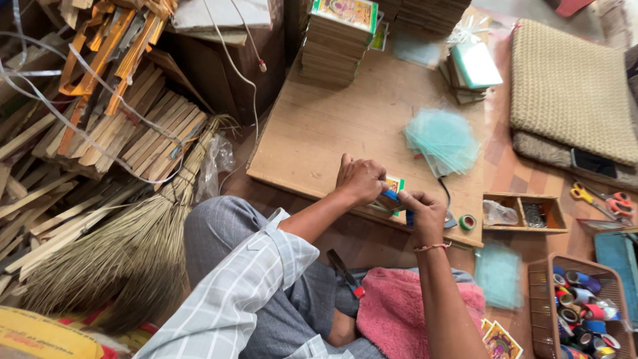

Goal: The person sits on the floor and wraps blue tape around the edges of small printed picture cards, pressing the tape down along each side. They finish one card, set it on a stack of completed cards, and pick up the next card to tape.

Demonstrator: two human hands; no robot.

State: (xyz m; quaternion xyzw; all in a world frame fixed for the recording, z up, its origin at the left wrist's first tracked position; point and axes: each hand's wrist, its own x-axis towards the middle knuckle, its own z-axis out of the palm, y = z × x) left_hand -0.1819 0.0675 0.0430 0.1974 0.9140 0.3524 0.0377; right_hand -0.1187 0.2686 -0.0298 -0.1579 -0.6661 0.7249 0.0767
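My left hand rests closed on a small framed colour picture lying at the near edge of a low wooden board. My right hand grips a blue-handled tool whose tip meets the picture's edge. The two hands almost touch over the picture, and most of it is hidden beneath them. A pile of pale green glass panes lies on the board just beyond the hands.
Stacks of framed pictures stand at the board's far side. Wooden strips and a broom lie left. A compartment box, tape roll, scissors and a basket of tape rolls sit right. A pink cloth covers my lap.
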